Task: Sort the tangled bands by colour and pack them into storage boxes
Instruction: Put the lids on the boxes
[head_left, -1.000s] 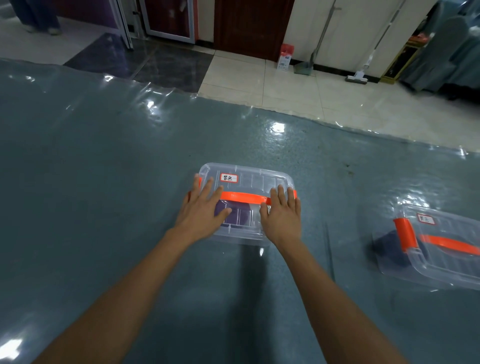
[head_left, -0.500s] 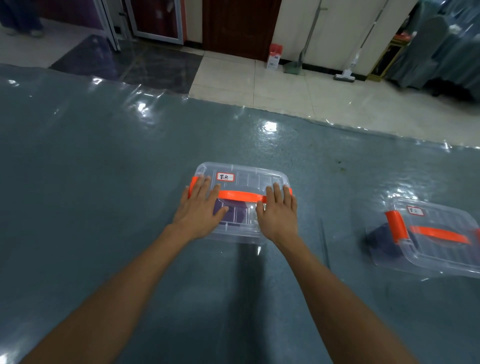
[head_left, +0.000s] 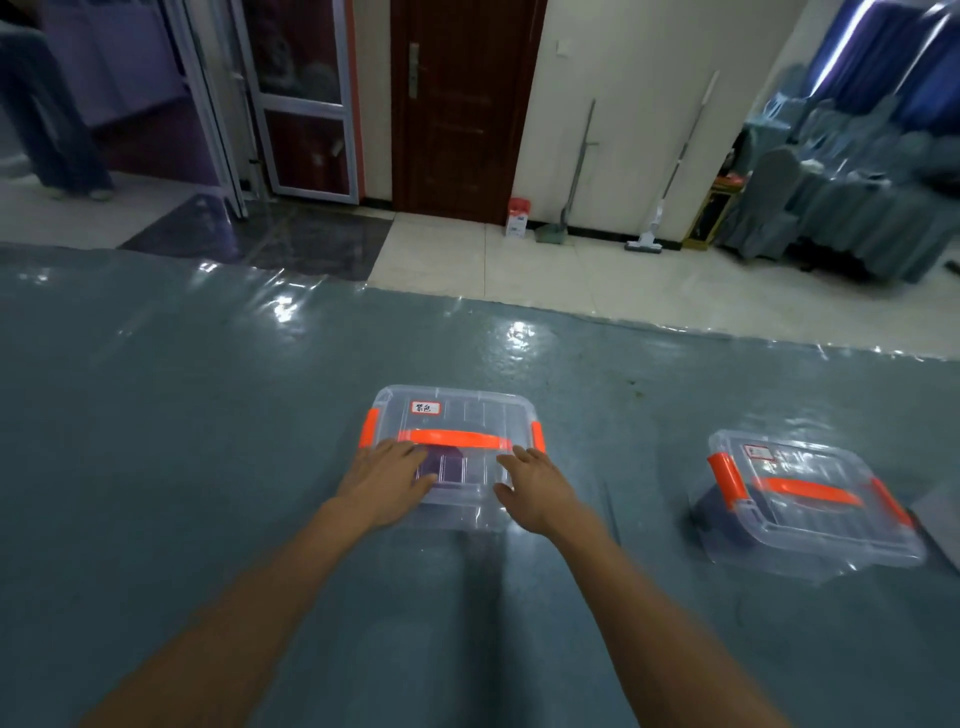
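Observation:
A clear storage box (head_left: 457, 415) with an orange handle, orange side clips and a white label stands in the middle of the table, its lid on. Dark purple bands show through the lid. My left hand (head_left: 387, 480) lies flat on the lid's near left part, fingers straight. My right hand (head_left: 537, 486) is at the lid's near right corner with relaxed fingers; I cannot tell whether it touches the lid. A second clear box (head_left: 810, 514) with orange handle and clips sits to the right, lid on, dark contents inside.
The table (head_left: 182, 441) is covered in grey-blue cloth under shiny plastic film. Its far edge meets a tiled floor. A mop and a broom lean on the far wall beside a brown door. A person's legs are at the far left.
Both hands have slid back towards me on the lid, off the orange handle. The camera has tilted up, showing more of the room.

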